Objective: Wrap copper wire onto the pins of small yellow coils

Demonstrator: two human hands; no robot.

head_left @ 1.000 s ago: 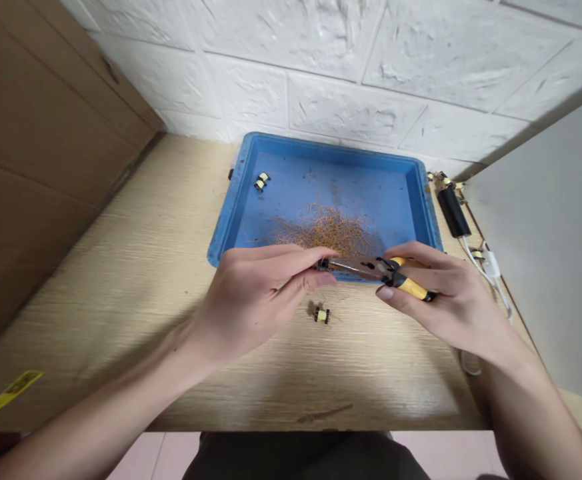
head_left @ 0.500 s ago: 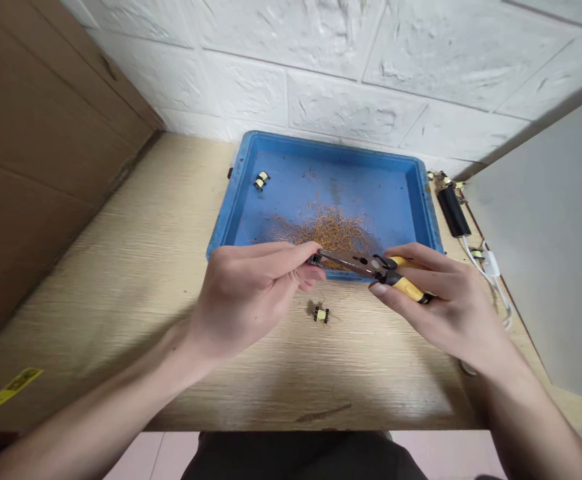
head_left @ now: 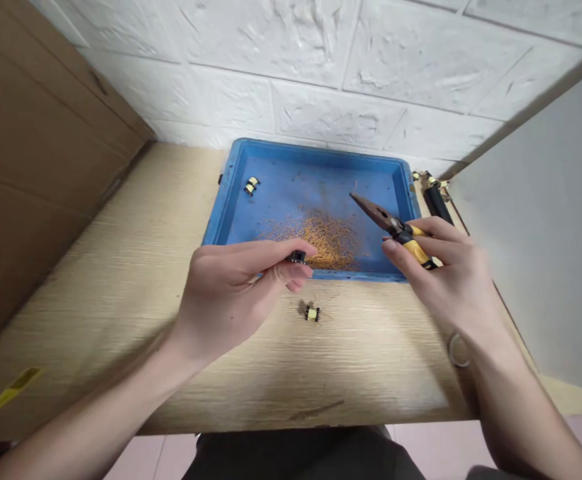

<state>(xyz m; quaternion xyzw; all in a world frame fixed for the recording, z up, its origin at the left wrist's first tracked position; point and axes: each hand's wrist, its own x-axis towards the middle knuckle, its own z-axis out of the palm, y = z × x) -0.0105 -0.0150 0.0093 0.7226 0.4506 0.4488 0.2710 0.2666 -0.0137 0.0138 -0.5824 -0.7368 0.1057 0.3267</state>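
The person's left hand is curled closed over the near edge of a shallow blue plastic tray, its thumb and fingertips pressing together and pinching a small black-and-yellow coil bobbin. Most of the bobbin is hidden by the fingers, with only its dark top showing, and it is being held above the tray's near rim.

The right hand is wrapped around a pair of needle-nose pliers with yellow-and-black handles, its fingers closing on the grips from above and its thumb lying beneath them. The steel jaws appear pressed together, tapering to one point, and they are holding nothing that can be seen. Their tips are pointing up and to the left, hanging over the tray without touching it.

A loose tangle of fine copper wire clippings is lying in the tray, just beyond the left hand's fingertips. A second coil bobbin is sitting in the tray's far left corner area, and a third is resting on the pale wood-grain tabletop, just in front of the tray and between the hands. Beyond the right hand, a black cylindrical component is lying beside the tray's right rim, with more small parts around its far end.
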